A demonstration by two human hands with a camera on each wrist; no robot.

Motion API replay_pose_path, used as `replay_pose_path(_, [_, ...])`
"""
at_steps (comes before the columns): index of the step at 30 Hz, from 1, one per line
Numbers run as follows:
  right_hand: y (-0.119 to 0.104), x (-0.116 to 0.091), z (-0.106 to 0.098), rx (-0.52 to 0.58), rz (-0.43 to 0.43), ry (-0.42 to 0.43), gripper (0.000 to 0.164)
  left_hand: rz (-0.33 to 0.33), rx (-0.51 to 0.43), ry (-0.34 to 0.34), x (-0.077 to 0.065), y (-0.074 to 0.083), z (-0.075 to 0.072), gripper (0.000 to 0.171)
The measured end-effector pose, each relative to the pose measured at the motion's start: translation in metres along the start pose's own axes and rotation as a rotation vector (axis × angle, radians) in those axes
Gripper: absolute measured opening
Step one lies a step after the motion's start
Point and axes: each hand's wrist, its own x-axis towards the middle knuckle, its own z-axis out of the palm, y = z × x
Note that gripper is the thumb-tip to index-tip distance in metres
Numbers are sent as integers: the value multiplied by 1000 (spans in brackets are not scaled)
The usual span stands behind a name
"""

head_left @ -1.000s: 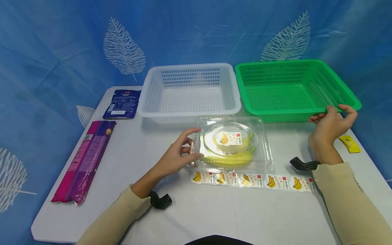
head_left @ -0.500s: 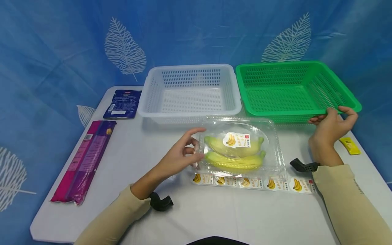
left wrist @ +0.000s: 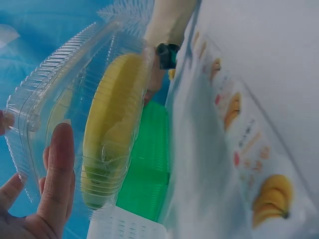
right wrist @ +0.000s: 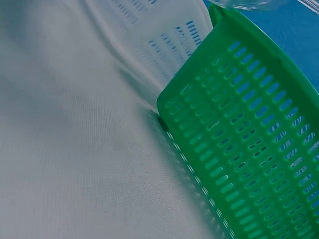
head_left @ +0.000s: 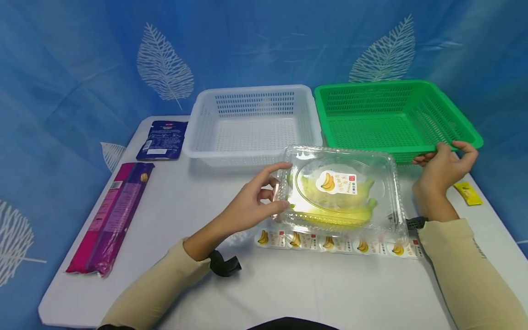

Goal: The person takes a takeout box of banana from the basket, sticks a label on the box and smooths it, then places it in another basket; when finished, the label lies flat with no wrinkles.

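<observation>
My left hand (head_left: 251, 206) grips the left edge of a clear plastic clamshell box (head_left: 392, 183), thumb in front and fingers behind. Two bananas (head_left: 338, 217) lie inside the box, and a banana sticker (head_left: 336, 182) is on its lid. In the left wrist view the box (left wrist: 37, 104) hangs above the table, tilted. At the front right corner of the green basket (head_left: 367, 150), my right hand (head_left: 443, 174) holds the rim. No right-hand fingers show in the right wrist view, which has the basket's slotted side (right wrist: 244, 134).
A strip of banana stickers (head_left: 338, 244) lies flat below the box. The white basket (head_left: 251, 155) stands left of the green one. Farther left are a dark blue pouch (head_left: 162, 140) and a long purple-pink package (head_left: 111, 220). A small yellow packet (head_left: 468, 193) lies near the right edge.
My left hand has carried the box to the right and raised it, so it now overlaps the green basket's front in the head view. The right hand stays at the basket rim.
</observation>
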Motion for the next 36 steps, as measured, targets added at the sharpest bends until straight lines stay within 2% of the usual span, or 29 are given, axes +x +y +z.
replay_pose_path(9, [3,7,-4,24,-21,-3,20,83,33,23,24,10,0,71])
replay_pose_path(14, [5,7,0,-34,-67,-29,18,98,54,44,35,14,-3,70])
replay_pose_path(23, [11,7,0,-78,-83,-42,16,79,17,83,54,17,-10,67])
replay_pose_path(28, [8,6,0,-106,-84,18,15,42,-53,85,75,18,-11,66])
replay_pose_path(31, [5,5,2,-93,-37,61,18,-3,-88,91,88,18,-12,65])
replay_pose_path(36, [6,5,1,-112,-27,62,17,-40,-95,106,108,17,-12,64])
